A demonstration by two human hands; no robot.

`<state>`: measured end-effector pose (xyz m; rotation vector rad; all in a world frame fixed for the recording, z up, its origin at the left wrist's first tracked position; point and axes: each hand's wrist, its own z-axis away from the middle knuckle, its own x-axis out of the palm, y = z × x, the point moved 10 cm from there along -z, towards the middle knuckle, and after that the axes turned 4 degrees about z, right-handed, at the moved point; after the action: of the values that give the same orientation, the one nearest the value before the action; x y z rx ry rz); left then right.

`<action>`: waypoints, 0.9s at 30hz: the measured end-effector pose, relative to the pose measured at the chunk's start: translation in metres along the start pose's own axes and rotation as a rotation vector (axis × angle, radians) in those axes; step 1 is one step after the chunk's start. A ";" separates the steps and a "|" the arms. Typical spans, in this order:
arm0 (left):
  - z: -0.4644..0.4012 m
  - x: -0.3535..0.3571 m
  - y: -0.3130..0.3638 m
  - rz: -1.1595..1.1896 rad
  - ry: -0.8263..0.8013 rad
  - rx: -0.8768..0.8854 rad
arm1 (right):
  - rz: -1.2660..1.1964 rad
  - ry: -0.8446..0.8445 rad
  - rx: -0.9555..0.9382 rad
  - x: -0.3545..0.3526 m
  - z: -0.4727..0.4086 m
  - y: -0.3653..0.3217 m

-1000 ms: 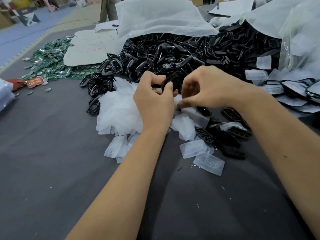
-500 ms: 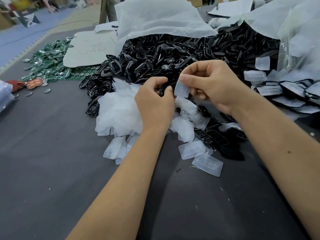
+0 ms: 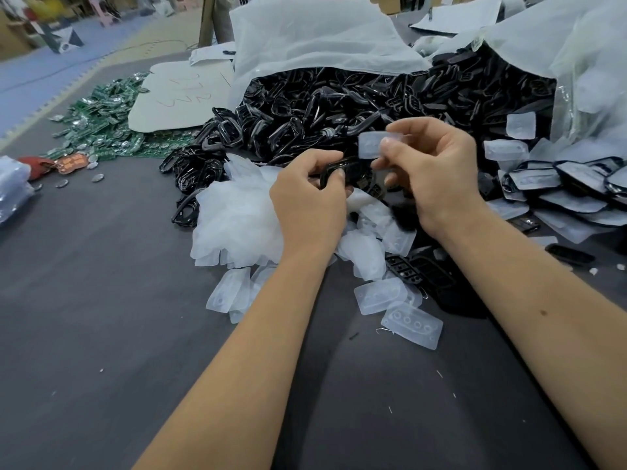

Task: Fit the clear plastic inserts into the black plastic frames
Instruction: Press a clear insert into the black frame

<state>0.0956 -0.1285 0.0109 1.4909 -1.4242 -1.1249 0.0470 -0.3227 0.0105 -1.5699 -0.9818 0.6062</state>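
Observation:
My left hand [image 3: 307,201] grips a black plastic frame [image 3: 334,169] at the middle of the view. Just right of it and a little higher, my right hand [image 3: 437,167] pinches a clear plastic insert [image 3: 371,145] between thumb and fingers. Insert and frame are close but apart. A heap of clear inserts [image 3: 237,218] lies under my left hand. More loose inserts [image 3: 412,322] lie nearer me. A big pile of black frames [image 3: 339,103] spills from a white bag behind my hands.
Frames with inserts fitted [image 3: 570,188] are stacked at the right. Black button pads [image 3: 417,271] lie under my right wrist. Green circuit boards [image 3: 98,130] and a white card [image 3: 176,96] sit at the back left. The dark grey table [image 3: 101,317] stretches toward me.
My right hand picked a clear insert off the heap and lifted it up and to the right. My left hand kept hold of the black frame and lowered slightly.

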 end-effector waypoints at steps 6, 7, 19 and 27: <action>-0.001 0.001 -0.005 0.061 -0.014 -0.010 | -0.023 0.187 0.003 -0.024 -0.004 0.003; -0.001 0.001 -0.005 0.062 -0.020 -0.009 | -0.026 0.150 -0.002 -0.020 -0.004 0.002; 0.000 0.009 -0.004 0.174 -0.094 -0.065 | 0.341 -0.120 -0.201 0.019 0.002 -0.011; 0.000 0.011 -0.005 0.189 -0.114 -0.073 | 0.502 -0.047 -0.199 0.017 0.002 -0.012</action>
<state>0.0966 -0.1395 0.0050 1.2304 -1.5488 -1.1459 0.0506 -0.3070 0.0234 -2.0083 -0.6942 0.9142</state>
